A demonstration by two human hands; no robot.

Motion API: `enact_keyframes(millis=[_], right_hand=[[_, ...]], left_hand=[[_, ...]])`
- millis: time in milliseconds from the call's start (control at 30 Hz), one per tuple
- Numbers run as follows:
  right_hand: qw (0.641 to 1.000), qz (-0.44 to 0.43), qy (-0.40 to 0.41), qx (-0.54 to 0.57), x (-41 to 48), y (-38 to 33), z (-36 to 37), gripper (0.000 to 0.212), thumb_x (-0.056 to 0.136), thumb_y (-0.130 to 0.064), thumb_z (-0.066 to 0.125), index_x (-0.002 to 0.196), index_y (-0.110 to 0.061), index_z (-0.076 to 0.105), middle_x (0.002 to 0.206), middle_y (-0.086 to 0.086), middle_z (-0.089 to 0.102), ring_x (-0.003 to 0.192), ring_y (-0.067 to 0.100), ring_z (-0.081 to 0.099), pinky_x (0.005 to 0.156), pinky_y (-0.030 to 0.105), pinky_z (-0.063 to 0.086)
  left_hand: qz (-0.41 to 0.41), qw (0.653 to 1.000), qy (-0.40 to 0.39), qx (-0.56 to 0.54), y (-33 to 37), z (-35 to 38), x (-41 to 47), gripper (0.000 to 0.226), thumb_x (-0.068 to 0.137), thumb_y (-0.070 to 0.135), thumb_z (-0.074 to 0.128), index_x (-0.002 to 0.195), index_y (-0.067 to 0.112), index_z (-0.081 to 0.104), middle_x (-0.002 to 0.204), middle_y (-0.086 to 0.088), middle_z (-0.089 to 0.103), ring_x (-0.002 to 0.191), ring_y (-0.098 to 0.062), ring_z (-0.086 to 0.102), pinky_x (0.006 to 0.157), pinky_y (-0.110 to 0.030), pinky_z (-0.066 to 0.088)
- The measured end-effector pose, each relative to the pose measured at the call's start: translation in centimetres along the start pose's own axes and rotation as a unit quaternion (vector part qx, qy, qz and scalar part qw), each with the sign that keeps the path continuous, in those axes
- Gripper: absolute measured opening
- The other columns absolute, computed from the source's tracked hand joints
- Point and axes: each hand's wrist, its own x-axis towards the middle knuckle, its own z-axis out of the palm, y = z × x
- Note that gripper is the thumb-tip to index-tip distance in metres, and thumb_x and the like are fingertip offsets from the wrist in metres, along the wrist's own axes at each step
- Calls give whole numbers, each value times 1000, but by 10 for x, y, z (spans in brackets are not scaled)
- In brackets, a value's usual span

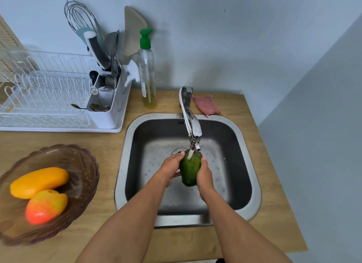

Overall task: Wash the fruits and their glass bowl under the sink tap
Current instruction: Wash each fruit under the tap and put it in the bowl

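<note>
Both hands are in the middle of the frame, over the sink [121, 165]. They hold a green fruit [190, 169] between them. The left hand [170, 169] grips the left side of the fruit, with its fingers curled under and its thumb up near the top. The right hand [204, 174] grips the right side the same way, with its thumb pressed on the upper edge. Neither hand is flat or loose; both wrap around the fruit.

The fruit stands nearly upright, right under the tap [191, 118]. A thin stream of water [190, 154] runs from the tap and lands on the top of the fruit. The bottom of the sink has wet drops on it.

The glass bowl [84, 165] sits at the lower left of the frame, on the wooden counter [109, 243], well apart from the sink. It is brown and see-through, with a wavy rim. Two more fruits lie inside it. The yellow fruit [39, 181] lies above the red and yellow fruit [46, 206], and the two touch.

At the upper left stands a white dish rack [49, 98] with a whisk [82, 18] poking up from its holder. A soap bottle [147, 71] with a green top stands just to the right of the rack. A pink cloth [206, 105] lies on the counter just to the right of the tap's base.
</note>
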Motion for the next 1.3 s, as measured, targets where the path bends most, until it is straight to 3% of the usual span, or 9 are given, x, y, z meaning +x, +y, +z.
enact_keyframes(millis=[133, 333, 467, 567, 700, 900, 1000, 1133, 1300], right_hand=[[997, 65, 4, 50, 2, -11, 0, 46, 100, -44, 25, 111, -13, 57, 108, 13, 60, 103, 31, 60, 92, 50, 53], [997, -41, 56, -19, -9, -7, 4, 48, 102, -49, 20, 111, -19, 57, 109, 7, 59, 100, 24, 56, 92, 38, 46], [997, -57, 47, -8, -14, 2, 14, 48, 95, -55, 42, 126, -19, 47, 118, 5, 59, 106, 23, 59, 94, 42, 51], [999, -16, 15, 24, -13, 1, 9, 47, 89, -59, 49, 118, -21, 49, 108, 8, 64, 91, 27, 67, 69, 41, 59], [975, 112, -107, 158, -9, -13, -8, 50, 95, -53, 42, 109, -8, 61, 92, 21, 71, 54, 27, 64, 40, 24, 40], [955, 169, -140, 199, -9, -15, -15, 66, 98, -54, 27, 101, 2, 63, 85, 25, 72, 63, 31, 66, 52, 31, 52], [963, 144, -140, 181, -8, -11, -14, 55, 93, -52, 46, 117, -4, 57, 109, 26, 67, 85, 36, 70, 61, 38, 59], [969, 86, -144, 181, -13, -3, -19, 43, 89, -36, 65, 120, -11, 47, 120, 19, 55, 103, 37, 66, 77, 45, 60], [982, 86, -98, 135, -17, -10, -33, 44, 95, -51, 49, 106, -8, 56, 95, 24, 69, 70, 32, 71, 58, 35, 59]], left_hand=[[-59, 994, -56, -77, 4, 4, -3, 39, 98, 51, 42, 108, 23, 67, 110, -3, 69, 109, -23, 62, 97, -45, 50], [-39, 993, -27, -112, 2, 10, -3, 42, 98, 47, 46, 115, 15, 68, 114, -8, 72, 104, -24, 67, 85, -39, 54], [-34, 994, 18, -105, -2, 17, 4, 39, 90, 44, 63, 113, 13, 65, 112, -11, 71, 103, -28, 67, 83, -40, 56], [-15, 994, 26, -103, -4, 12, 7, 41, 88, 41, 65, 114, 8, 66, 113, -13, 70, 105, -28, 66, 88, -40, 55], [-11, 992, -7, -129, -1, 2, 1, 47, 90, 47, 58, 118, 10, 64, 115, -14, 68, 106, -27, 64, 79, -36, 56], [4, 995, -65, -70, 5, 9, -7, 44, 91, 51, 55, 122, 19, 52, 116, -8, 64, 104, -25, 63, 78, -37, 57], [0, 1000, 7, -11, -2, 10, 0, 61, 88, 60, 54, 130, 17, 43, 124, -8, 58, 111, -27, 58, 95, -44, 53], [-14, 999, 24, -16, -10, 12, 4, 68, 86, 68, 47, 130, 16, 42, 123, -10, 59, 110, -29, 60, 97, -49, 52], [-14, 999, -27, 32, -3, 5, -7, 56, 92, 54, 48, 131, 14, 43, 116, -9, 57, 99, -29, 66, 87, -44, 58]])
